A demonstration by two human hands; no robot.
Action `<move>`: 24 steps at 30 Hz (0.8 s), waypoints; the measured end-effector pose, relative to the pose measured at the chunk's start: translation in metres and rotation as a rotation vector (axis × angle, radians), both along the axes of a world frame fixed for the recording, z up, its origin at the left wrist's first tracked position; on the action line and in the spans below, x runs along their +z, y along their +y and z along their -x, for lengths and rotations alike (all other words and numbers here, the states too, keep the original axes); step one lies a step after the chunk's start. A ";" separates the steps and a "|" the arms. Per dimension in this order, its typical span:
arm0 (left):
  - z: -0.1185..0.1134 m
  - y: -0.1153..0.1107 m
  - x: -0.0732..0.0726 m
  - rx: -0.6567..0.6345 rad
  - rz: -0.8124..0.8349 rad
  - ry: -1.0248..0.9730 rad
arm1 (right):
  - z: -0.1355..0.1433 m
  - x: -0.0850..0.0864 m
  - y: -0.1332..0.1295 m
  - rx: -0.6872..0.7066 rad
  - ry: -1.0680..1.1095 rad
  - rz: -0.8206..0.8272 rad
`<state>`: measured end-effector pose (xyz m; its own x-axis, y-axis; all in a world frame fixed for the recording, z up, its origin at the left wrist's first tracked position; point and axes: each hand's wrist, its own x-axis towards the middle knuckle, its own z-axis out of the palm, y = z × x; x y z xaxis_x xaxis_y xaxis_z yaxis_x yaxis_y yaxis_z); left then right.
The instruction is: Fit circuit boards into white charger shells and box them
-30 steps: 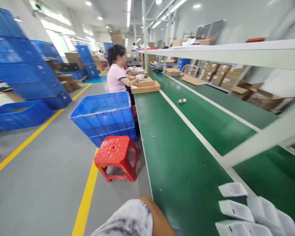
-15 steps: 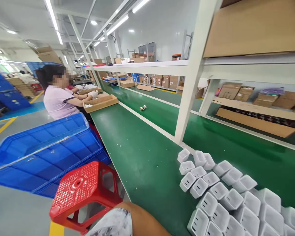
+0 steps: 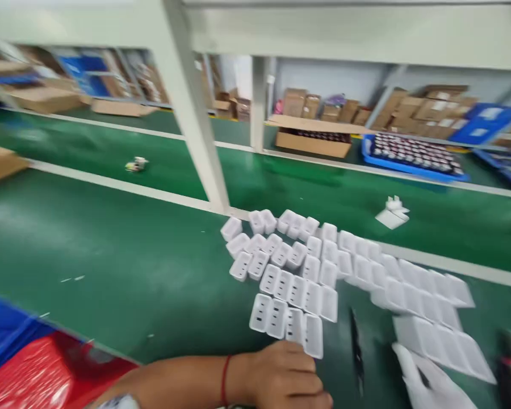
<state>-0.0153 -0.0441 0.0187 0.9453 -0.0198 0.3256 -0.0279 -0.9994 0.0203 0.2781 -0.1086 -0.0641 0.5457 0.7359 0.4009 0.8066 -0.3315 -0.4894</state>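
Across the frame, green worktop bears white slotted housings

Housings run from centre to lower right. At lower centre, the left hand curls; lower right, the blurred, white-gloved right hand. Whether either's fingers grip anything, I cannot tell. Between: slim black tool.

A long green worktop is separated by a white rail from a green conveyor belt. The view is crossed at the top by a pale shelf beam, met by a white metal post. Beyond, cardboard cartons are lined up before a grey-white wall — all slightly blurred. The lower left corner is filled by a glossy red plastic stool and a blue crate; light is reflected dully off the worktop.
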 end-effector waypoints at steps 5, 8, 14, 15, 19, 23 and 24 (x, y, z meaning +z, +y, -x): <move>-0.003 0.003 -0.010 0.210 0.272 -0.478 | -0.019 0.025 -0.040 0.018 0.038 0.122; -0.007 0.001 -0.011 0.270 0.260 -0.423 | -0.012 0.032 -0.032 0.031 0.056 0.097; -0.010 -0.001 -0.019 0.281 0.231 -0.438 | -0.003 0.035 -0.029 0.025 0.037 0.115; -0.010 0.000 -0.020 0.273 0.223 -0.442 | -0.003 0.036 -0.029 0.023 0.029 0.112; -0.011 0.005 -0.020 0.234 0.188 -0.438 | 0.000 0.034 -0.033 -0.012 -0.026 0.069; -0.014 0.006 -0.018 0.244 0.194 -0.451 | 0.002 0.028 -0.038 -0.164 -0.168 -0.025; -0.015 0.006 -0.017 0.248 0.194 -0.455 | 0.002 0.027 -0.038 -0.188 -0.210 -0.035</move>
